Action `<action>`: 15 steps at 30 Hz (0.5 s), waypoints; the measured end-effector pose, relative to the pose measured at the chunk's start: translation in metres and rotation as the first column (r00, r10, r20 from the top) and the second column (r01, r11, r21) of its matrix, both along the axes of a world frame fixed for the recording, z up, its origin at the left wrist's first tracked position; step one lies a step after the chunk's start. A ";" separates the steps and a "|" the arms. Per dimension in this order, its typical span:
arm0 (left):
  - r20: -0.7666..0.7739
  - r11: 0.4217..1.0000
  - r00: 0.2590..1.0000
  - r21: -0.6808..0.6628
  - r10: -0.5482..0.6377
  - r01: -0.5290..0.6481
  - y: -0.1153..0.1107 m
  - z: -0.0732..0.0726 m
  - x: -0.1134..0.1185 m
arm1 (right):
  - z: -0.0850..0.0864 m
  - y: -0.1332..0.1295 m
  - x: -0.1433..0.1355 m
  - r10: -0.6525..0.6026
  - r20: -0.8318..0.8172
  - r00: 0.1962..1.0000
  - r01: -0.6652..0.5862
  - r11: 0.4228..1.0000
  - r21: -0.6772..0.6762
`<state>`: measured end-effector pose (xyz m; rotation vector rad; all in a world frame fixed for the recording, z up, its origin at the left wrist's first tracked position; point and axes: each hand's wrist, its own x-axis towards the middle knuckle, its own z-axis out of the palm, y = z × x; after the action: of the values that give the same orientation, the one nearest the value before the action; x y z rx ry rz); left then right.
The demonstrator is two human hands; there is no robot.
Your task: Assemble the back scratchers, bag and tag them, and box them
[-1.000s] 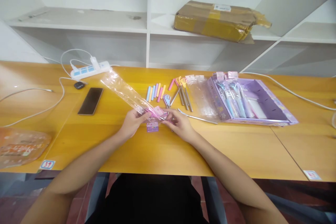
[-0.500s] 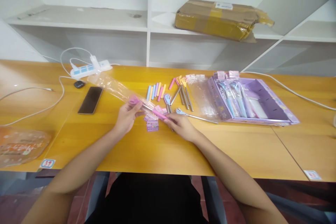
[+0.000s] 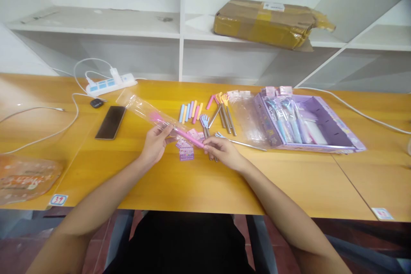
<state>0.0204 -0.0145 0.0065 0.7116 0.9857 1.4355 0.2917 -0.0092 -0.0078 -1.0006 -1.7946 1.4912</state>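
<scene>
A pink-handled stick (image 3: 190,138) with a pink head lies slantwise inside a clear plastic bag (image 3: 138,106). My left hand (image 3: 156,143) is closed on the bag and the stick's shaft near the middle. At the lower end, my right hand (image 3: 222,150) pinches the pink handle. Small purple printed cards (image 3: 186,154) rest on the table just under the stick. Behind them are several pastel tubes (image 3: 192,112). Metal sticks with yellow, orange and blue claw heads (image 3: 226,113) lie further right, one blue-headed stick (image 3: 245,143) by my right hand.
A purple box (image 3: 324,115) with bagged sticks stands at the right, beside clear bags (image 3: 248,120). On the left are a phone (image 3: 111,123), a power strip (image 3: 112,84), cables and an orange-printed bag (image 3: 28,180). A taped carton (image 3: 263,23) sits on the shelf above.
The pink head has moved up and left, deeper into the bag. My left fingers now grip the shaft below the head, and my right hand has shifted slightly right.
</scene>
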 end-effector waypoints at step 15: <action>-0.116 0.968 0.961 -0.036 -0.250 0.248 -0.019 -0.016 0.017 | -0.002 -0.006 -0.011 -0.004 0.115 0.993 -0.026 0.965 0.261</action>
<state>0.0376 -0.0338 -0.0099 0.8824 0.9640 1.1721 0.2809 -0.0152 -0.0097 -0.9588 -2.0190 1.1821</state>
